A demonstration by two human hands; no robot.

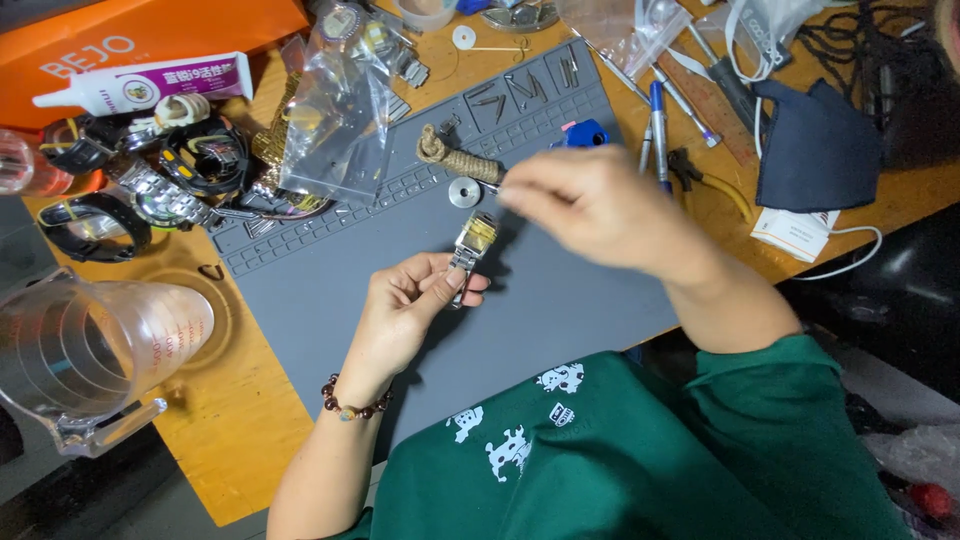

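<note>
A green sleeve (700,440) with small white printed figures fills the near edge of the view. Above it, the left hand (405,305), a bead bracelet (350,405) on its wrist, pinches a small metal watch-band piece (472,245) upright over the grey work mat (560,290). The right hand (590,205) is blurred just beside the piece's top; whether it grasps anything, I cannot tell. A rope-wrapped tool (455,157) and 1 round metal disc (463,192) lie on the mat nearby. Watches (150,180) pile at the left of the tabletop (230,420), beside a clear measuring cup (90,350).
</note>
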